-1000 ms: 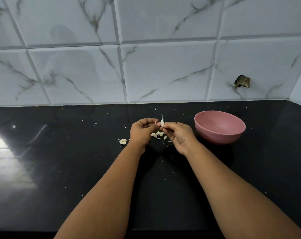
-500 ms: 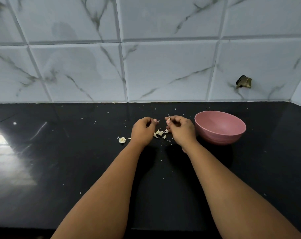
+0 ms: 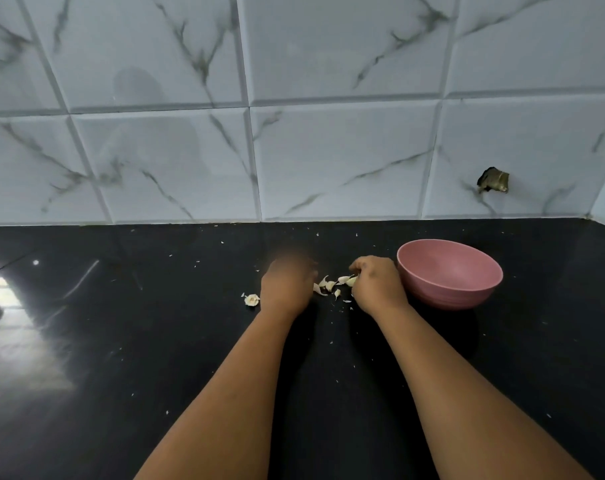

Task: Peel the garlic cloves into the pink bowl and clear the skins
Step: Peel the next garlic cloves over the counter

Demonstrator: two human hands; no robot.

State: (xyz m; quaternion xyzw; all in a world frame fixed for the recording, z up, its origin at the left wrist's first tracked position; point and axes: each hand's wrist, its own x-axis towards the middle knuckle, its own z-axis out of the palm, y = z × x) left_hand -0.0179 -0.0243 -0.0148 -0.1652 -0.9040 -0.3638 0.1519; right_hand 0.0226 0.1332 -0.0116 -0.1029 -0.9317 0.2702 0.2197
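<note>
Between both hands (image 3: 332,284), garlic skins (image 3: 328,287) lie scattered.

A countertop (image 3: 155,341) runs back to a tiled wall (image 3: 328,150). Near the middle of the counter, two hands lie side by side, apart. Between the left hand (image 3: 285,285) and the right hand (image 3: 377,284), garlic skins (image 3: 328,287) lie scattered on the counter. A single garlic piece (image 3: 252,299) lies just left of the left hand. A bowl (image 3: 450,275) stands on the counter just right of the right hand. Behind the bowl and further right, a broken hole (image 3: 493,180) sits low in the wall.
</note>
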